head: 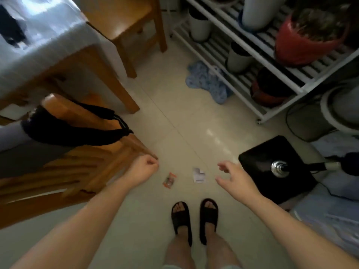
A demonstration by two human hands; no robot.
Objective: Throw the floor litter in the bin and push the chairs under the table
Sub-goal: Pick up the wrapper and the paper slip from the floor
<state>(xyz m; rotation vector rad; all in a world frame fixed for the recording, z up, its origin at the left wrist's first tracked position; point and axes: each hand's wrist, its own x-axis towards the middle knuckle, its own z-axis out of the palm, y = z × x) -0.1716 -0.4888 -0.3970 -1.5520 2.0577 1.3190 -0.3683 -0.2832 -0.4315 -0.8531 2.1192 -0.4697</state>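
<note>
Two bits of litter lie on the pale tiled floor in front of my feet: an orange wrapper (170, 180) and a crumpled white paper (198, 175). My left hand (144, 169) hangs in a loose fist above the floor, left of the wrapper, with nothing seen in it. My right hand (236, 179) hovers right of the white paper, fingers spread and empty. A wooden chair (77, 167) with dark clothing (73, 129) draped over its back stands at my left, pulled out from the table (38, 53). A second wooden chair (126, 22) stands at the table's far side. No bin is in view.
A white metal rack (258, 55) with plant pots runs along the right. A blue mat (206, 82) lies at its foot. The black base of a standing fan (275, 167) sits close to my right hand, with cables behind it. My feet (194, 218) wear black slippers.
</note>
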